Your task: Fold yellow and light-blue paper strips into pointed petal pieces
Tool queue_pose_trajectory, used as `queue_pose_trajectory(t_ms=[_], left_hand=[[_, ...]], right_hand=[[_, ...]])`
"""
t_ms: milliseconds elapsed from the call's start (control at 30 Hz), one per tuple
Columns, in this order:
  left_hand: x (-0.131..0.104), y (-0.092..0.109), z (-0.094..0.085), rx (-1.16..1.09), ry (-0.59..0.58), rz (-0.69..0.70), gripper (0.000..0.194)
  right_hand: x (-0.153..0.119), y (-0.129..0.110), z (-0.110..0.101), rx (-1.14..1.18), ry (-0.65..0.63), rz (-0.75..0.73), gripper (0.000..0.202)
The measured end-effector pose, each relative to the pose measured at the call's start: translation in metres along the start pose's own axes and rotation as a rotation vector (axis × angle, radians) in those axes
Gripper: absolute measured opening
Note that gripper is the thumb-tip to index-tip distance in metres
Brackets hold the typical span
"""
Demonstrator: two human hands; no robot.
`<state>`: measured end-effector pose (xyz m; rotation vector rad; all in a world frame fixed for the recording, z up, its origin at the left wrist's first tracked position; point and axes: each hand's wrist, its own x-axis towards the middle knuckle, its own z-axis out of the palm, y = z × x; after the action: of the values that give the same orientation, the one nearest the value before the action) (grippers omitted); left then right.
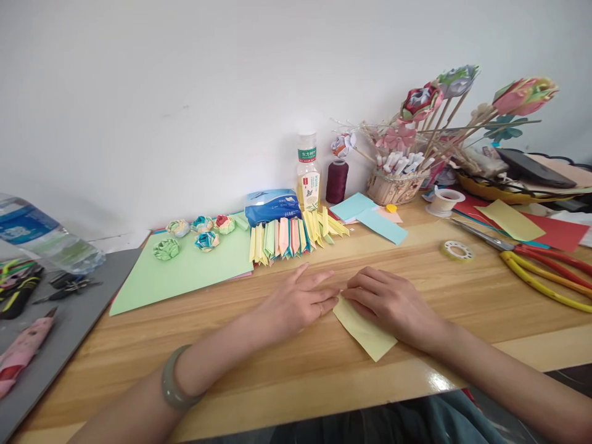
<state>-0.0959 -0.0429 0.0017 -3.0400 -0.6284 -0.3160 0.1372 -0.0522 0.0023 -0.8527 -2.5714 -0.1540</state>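
Note:
A small pale yellow sheet of paper (368, 333) lies at a slant on the wooden table (259, 370). My right hand (393, 302) rests over its far right part, fingers bent together and pressing on its far edge. The fingertips hide that edge, so I cannot tell how it is folded. My left hand (296, 301) is beside the sheet with fingers stretched and apart, the lower fingertips touching its far left corner. A ring is on one finger and a bangle (172, 377) on the wrist. Beyond the hands stands a row of folded coloured paper strips (282, 239).
Folded paper flowers (166, 248) sit on a green sheet (185, 280) at left. Behind are a tissue pack (272, 206), bottle (308, 179), thread spool (337, 182) and flower basket (393, 187). Blue paper (382, 226), tape (457, 250) and scissors (522, 251) lie at right.

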Motion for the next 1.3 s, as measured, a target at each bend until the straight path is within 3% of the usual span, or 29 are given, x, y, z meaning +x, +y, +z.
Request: queue_pose_trajectory(t_ms=[300,633,967,1133,1300], left_hand=[[0.002,-0.002,0.001,-0.006,-0.013,0.004,0.034],[0.001,-0.003,0.006,-0.023,0.012,0.007,0.035],[0.003,-0.001,0.001,-0.004,0.036,0.009,0.036],[0.002,-0.004,-0.003,-0.077,-0.042,-0.008,0.049],[0.003,-0.011,-0.012,-0.201,-0.174,-0.039,0.068]], right_hand=[[0.003,0.001,-0.004,-0.043,-0.062,-0.075,0.028],[0.001,0.003,-0.008,0.154,-0.091,0.049,0.028],[-0.013,0.012,-0.017,0.109,-0.118,-0.011,0.03],[-0.029,0.013,-0.031,0.282,-0.19,0.109,0.034],[-0.035,0.004,-0.046,0.505,-0.292,0.197,0.023]])
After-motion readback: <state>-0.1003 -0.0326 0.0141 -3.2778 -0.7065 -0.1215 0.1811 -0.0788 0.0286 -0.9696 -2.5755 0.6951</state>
